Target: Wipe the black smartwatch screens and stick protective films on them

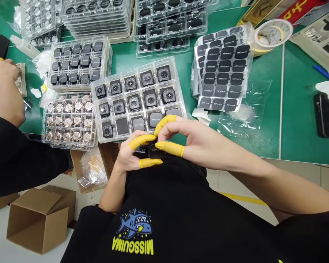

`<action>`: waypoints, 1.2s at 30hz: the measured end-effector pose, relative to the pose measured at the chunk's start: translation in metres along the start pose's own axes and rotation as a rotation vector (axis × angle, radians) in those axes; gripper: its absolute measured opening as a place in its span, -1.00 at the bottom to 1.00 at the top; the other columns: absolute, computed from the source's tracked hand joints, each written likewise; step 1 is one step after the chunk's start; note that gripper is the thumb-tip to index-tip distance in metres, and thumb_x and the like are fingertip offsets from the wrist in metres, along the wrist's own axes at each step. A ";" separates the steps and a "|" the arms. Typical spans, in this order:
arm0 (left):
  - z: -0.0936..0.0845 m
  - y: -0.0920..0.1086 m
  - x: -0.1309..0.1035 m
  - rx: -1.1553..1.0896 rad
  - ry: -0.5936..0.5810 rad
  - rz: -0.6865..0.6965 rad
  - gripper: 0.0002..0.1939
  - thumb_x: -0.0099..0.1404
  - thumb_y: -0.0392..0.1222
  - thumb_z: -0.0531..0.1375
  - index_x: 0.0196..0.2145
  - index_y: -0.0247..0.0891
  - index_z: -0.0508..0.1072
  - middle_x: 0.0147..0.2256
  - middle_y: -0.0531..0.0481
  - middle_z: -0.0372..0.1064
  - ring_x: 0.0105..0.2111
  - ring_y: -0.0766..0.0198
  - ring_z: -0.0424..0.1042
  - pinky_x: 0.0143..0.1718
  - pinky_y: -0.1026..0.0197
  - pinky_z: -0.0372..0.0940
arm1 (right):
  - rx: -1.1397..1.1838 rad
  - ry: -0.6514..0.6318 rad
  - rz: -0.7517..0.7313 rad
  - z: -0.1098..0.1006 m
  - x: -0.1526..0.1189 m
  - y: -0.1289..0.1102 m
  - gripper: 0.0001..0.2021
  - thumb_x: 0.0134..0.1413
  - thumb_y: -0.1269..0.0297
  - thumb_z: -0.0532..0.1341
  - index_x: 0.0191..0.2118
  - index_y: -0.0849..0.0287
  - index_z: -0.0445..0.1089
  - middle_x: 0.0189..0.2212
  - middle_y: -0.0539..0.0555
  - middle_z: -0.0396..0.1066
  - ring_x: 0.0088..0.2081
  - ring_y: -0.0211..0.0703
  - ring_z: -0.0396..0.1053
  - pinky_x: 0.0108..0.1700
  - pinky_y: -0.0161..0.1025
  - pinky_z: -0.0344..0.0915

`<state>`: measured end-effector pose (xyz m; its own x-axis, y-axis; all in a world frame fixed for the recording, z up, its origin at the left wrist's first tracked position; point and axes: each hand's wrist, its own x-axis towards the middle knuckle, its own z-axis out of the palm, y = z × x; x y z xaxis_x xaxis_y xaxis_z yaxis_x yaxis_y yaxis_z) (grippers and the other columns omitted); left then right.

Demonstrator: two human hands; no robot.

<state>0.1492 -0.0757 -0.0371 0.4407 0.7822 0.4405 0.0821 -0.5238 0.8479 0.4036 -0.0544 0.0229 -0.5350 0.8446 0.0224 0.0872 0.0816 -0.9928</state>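
Note:
My left hand (131,151), with yellow finger cots on the thumb and a finger, grips a black square smartwatch (152,150) by its edges above my lap. Lettering shows on the dark face turned up. My right hand (181,138), also in yellow cots, pinches at the watch's right edge; whether a thin film is between those fingertips I cannot tell. Just beyond both hands lies a clear plastic tray (178,86) of watch cases, most back side up, several front side up along the near row. One pocket (122,126) in that row holds no watch.
Sheets of black printed stickers (224,78) lie to the right, near a tape roll (272,34). Stacked trays (95,22) stand at the back. Left are trays of black parts (75,62) and rose-gold watch parts (68,122). A co-worker's arm (9,95) reaches in; cardboard boxes (35,223) sit below.

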 end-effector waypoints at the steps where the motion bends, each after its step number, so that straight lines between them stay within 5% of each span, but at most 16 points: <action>1: 0.000 0.000 0.000 0.005 -0.003 0.000 -0.20 0.22 0.12 0.62 0.33 -0.13 0.57 -0.04 -0.14 0.59 -0.12 0.13 0.65 -0.13 0.14 0.58 | -0.006 0.000 -0.001 0.000 0.000 0.000 -0.90 0.34 0.37 0.36 -0.25 0.06 0.53 -0.21 0.04 0.51 -0.18 -0.09 0.47 -0.08 -0.16 0.41; 15: 0.002 0.001 -0.003 -0.019 0.020 -0.056 -0.25 0.24 0.16 0.61 0.30 -0.10 0.59 -0.05 -0.13 0.61 -0.13 0.14 0.64 -0.14 0.14 0.58 | -0.097 0.090 -0.064 0.014 -0.008 0.010 -0.98 0.44 0.26 0.33 -0.13 0.01 0.50 -0.11 0.07 0.52 -0.05 0.00 0.49 0.00 -0.08 0.46; 20: 0.002 0.001 -0.005 -0.119 0.037 -0.108 -0.22 0.18 0.08 0.65 0.29 -0.06 0.60 -0.05 -0.09 0.61 -0.16 0.18 0.64 -0.17 0.19 0.57 | -0.060 0.104 0.038 0.018 -0.012 0.016 -0.70 0.39 0.05 0.41 0.07 0.03 0.45 -0.02 0.11 0.59 -0.06 0.01 0.53 -0.08 -0.09 0.46; 28: 0.003 -0.001 -0.012 -0.104 -0.016 -0.172 -0.26 0.20 0.25 0.59 0.23 -0.12 0.64 -0.16 -0.05 0.58 -0.27 0.25 0.56 -0.27 0.24 0.49 | -0.082 -0.007 0.117 0.021 -0.005 0.012 -0.59 0.31 -0.17 0.45 -0.19 0.07 0.42 -0.28 0.02 0.53 -0.28 -0.08 0.41 -0.23 -0.16 0.33; 36: 0.008 0.003 -0.015 -0.059 -0.009 -0.202 -0.33 0.21 0.10 0.63 0.18 -0.14 0.61 -0.17 -0.03 0.57 -0.23 0.20 0.59 -0.21 0.20 0.52 | -0.106 0.062 0.118 0.033 -0.001 0.017 -0.78 0.41 0.16 0.33 -0.27 0.08 0.34 -0.35 -0.01 0.45 -0.32 -0.13 0.33 -0.24 -0.20 0.21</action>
<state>0.1501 -0.0919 -0.0434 0.4288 0.8661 0.2569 0.1177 -0.3355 0.9347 0.3784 -0.0711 0.0018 -0.4631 0.8824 -0.0832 0.2365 0.0326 -0.9711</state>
